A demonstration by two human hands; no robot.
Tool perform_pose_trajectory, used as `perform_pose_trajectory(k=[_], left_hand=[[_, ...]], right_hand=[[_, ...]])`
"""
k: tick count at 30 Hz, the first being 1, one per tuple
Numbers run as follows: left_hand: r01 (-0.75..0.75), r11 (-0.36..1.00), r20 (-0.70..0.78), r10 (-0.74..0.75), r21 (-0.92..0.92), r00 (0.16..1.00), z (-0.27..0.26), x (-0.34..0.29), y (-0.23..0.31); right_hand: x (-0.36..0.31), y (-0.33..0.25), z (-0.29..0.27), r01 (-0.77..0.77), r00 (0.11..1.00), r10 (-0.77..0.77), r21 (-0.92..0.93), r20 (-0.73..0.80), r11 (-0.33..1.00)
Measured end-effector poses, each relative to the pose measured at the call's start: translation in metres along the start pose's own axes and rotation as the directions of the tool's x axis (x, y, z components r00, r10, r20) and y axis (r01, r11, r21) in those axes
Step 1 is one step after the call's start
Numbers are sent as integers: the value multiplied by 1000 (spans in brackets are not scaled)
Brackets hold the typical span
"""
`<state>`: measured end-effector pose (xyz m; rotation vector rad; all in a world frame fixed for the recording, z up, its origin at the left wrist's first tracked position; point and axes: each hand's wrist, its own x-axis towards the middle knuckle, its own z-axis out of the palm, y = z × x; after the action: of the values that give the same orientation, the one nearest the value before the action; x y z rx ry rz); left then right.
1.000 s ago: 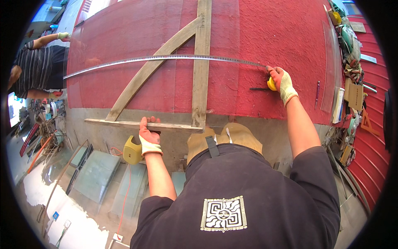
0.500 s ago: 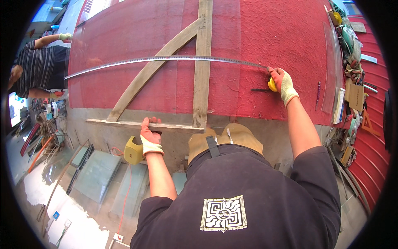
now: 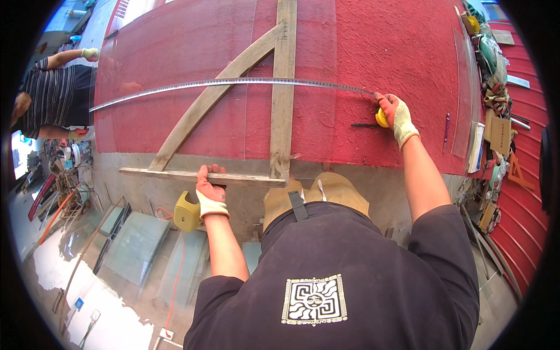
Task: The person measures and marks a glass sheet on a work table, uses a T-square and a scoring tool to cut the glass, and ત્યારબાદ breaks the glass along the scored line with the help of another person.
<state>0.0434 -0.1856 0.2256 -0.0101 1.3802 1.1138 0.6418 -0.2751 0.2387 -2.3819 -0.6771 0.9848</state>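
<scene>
A red-covered table (image 3: 373,134) bears a large clear glass sheet (image 3: 175,58). On the glass lies a wooden T-square (image 3: 283,116) with a slanted brace. My left hand (image 3: 211,192), in a cream and red work glove, is closed round its crossbar at the table's near edge. To the right, my gloved right hand (image 3: 396,116) grips a yellow tape measure (image 3: 382,118). Its pulled-out metal blade (image 3: 245,81) runs leftward across the T-square to the table's left edge. Below the tape case, a thin dark tool (image 3: 364,125) lies on the red cover.
A person (image 3: 55,96) in a striped top and gloves stands at the left edge, near the blade's far end. A pen (image 3: 447,133) and a narrow glass strip (image 3: 465,93) lie at right. Glass panes (image 3: 134,239) and a yellow case (image 3: 186,213) are lower left. Clutter (image 3: 496,87) lines the right side.
</scene>
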Motion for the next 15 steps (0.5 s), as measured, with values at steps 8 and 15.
perform_pose_trajectory(k=[8, 15], left_hand=[[-4, 1000, 6, 4, 0, 1000, 1, 0, 0], [-33, 999, 4, 33, -3, 999, 0, 1, -3]], right_hand=[[5, 9, 3, 1, 1000, -1, 36, -3, 999], [4, 7, 3, 27, 999, -26, 18, -17, 999]])
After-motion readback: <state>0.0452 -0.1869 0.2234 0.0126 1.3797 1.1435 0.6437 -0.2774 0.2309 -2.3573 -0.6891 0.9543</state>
